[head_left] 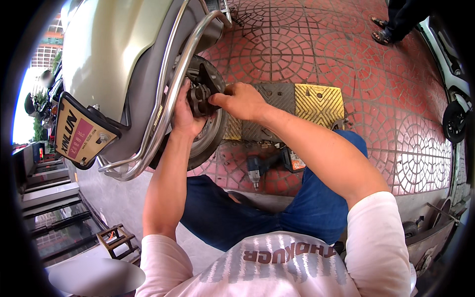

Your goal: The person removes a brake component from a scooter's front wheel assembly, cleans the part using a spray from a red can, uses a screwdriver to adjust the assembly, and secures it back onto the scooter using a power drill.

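A dark metal brake caliper [199,93] sits against the scooter's rear wheel [210,129], over the silvery disc beside the black tyre. It is blocky, grimy, with ribbed edges, and sits tilted at the wheel's upper side. The left hand [184,115] cups it from below; the right hand [241,100] pinches its top edge with thumb and fingers.
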### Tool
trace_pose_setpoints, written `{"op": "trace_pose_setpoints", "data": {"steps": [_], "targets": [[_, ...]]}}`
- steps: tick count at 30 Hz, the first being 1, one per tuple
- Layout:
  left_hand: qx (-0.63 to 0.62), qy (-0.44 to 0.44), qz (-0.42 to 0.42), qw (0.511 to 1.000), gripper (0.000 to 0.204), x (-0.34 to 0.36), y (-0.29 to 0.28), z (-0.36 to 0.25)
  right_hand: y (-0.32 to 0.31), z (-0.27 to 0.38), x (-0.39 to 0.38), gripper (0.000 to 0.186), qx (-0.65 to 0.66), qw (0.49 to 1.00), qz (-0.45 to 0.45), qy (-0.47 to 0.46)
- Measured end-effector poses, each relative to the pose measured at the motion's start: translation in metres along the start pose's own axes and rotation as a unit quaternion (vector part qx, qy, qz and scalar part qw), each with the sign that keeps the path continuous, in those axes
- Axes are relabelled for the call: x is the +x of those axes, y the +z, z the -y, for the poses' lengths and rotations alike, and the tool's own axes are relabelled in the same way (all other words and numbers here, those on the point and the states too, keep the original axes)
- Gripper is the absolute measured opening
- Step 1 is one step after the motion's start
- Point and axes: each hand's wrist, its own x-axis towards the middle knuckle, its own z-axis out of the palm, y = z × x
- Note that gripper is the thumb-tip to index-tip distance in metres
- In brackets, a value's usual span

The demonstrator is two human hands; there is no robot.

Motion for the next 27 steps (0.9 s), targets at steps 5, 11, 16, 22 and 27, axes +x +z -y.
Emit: {"op": "trace_pose_setpoints", "data": {"steps": [5, 11, 16, 22, 27], "targets": [[0.095, -0.001, 0.004, 0.996, 0.041, -0.017, 0.008, -0.003, -0.014, -0.016, 0.016, 0.064, 0.2, 0.964, 0.152, 0.085], [0.252, 0.019, -0.071, 0.965, 0.042, -0.021, 0.013, -0.004, -0.011, -0.008, 0.037, 0.073, 0.166, 0.982, -0.044, 0.081], [0.316, 0.028, -0.095, 0.944, 0.048, -0.018, 0.025, 0.002, 0.01, 0.008, 0.051, 0.069, -0.011, 0.992, -0.119, 0.044], [0.349, 0.061, -0.105, 0.929, 0.065, -0.022, 0.033, 0.007, 0.017, 0.019, 0.056, 0.075, -0.044, 0.985, -0.143, 0.086], [0.378, 0.112, -0.115, 0.912, 0.069, -0.017, 0.024, 0.014, 0.028, 0.015, 0.061, 0.086, -0.024, 0.983, -0.155, 0.091]]}}
